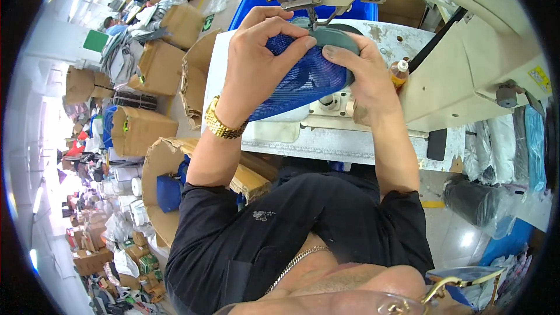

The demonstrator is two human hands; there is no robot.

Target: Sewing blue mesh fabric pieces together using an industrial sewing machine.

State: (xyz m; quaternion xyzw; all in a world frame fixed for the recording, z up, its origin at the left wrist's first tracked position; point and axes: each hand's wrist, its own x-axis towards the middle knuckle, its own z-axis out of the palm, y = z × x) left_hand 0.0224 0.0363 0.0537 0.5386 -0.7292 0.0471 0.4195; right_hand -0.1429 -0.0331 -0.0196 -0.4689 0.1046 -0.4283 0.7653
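Note:
Under the needle and presser foot of a sewing machine is a blue mesh piece, with a grey-green rounded piece at its upper edge. My left hand pinches the mesh near the needle, thumb and fingers closed at the join. On the other side, my right hand grips the grey-green piece, its thumb on top. The mesh bulges between both hands and hangs down toward my left wrist. The fingers under the material are hidden, and so is the exact stitching spot.
Right of my hand stands a small bottle with a white cap. A dark flat object lies at the right of the white worktable. Behind is a blue bin. Open cardboard boxes crowd the left; plastic-wrapped bundles are at right.

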